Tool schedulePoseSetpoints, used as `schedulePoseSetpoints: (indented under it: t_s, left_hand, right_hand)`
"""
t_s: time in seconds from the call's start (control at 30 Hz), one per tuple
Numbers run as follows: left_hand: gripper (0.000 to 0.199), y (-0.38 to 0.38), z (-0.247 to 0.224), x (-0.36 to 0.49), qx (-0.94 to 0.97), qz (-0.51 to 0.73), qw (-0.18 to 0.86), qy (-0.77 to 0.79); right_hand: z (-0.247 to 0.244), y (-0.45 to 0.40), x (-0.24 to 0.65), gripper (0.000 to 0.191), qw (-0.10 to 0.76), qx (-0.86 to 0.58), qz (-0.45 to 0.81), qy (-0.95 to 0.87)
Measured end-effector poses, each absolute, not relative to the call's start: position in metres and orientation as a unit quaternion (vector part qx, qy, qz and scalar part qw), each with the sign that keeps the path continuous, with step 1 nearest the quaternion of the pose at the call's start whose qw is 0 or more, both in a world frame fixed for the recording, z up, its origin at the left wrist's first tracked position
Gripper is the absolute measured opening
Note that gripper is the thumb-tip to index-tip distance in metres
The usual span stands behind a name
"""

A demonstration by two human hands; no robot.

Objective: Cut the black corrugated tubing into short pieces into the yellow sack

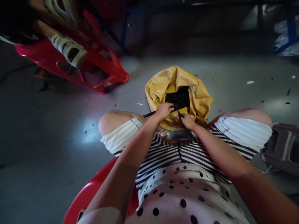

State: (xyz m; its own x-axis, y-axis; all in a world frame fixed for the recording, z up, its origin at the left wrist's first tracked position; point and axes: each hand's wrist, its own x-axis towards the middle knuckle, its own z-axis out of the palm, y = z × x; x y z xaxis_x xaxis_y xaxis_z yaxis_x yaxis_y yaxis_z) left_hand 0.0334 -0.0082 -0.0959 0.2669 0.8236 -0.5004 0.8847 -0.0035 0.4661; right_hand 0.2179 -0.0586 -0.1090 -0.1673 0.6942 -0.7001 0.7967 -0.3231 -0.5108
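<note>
In front of my knees, a yellow woven sack stands with its top rolled back. Small black pieces fill its opening. My left hand is closed on a thin black strip, which sticks out to the left past my wrist. Just to the right, my right hand grips dark scissors, their blades pointing up toward the strip's end by my left fingertips. Whether the blades touch the strip is too small to tell. Both hands are over the sack's near rim.
A red plastic stool lies at upper left, with another person's clog over it. I sit on a red seat. A grey-brown stool is at right. Blue metal legs stand behind; scraps dot the floor.
</note>
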Motion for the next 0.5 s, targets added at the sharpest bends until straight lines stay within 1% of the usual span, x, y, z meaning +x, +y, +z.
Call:
schedulePoseSetpoints:
  t_s: [0.23, 0.33, 0.5]
  left_hand:
    - [0.035, -0.010, -0.109, 0.035, 0.690, -0.063, 0.385, 0.609]
    - [0.035, -0.009, -0.115, 0.034, 0.685, -0.053, 0.408, 0.601]
    - [0.032, -0.007, -0.125, 0.027, 0.677, -0.034, 0.412, 0.608]
  right_hand:
    - [-0.111, -0.062, 0.218, 0.072, 0.086, 0.643, -0.448, 0.615]
    - [-0.112, -0.064, 0.220, 0.070, 0.091, 0.643, -0.439, 0.621]
    - [-0.118, -0.067, 0.223, 0.064, 0.080, 0.649, -0.426, 0.625]
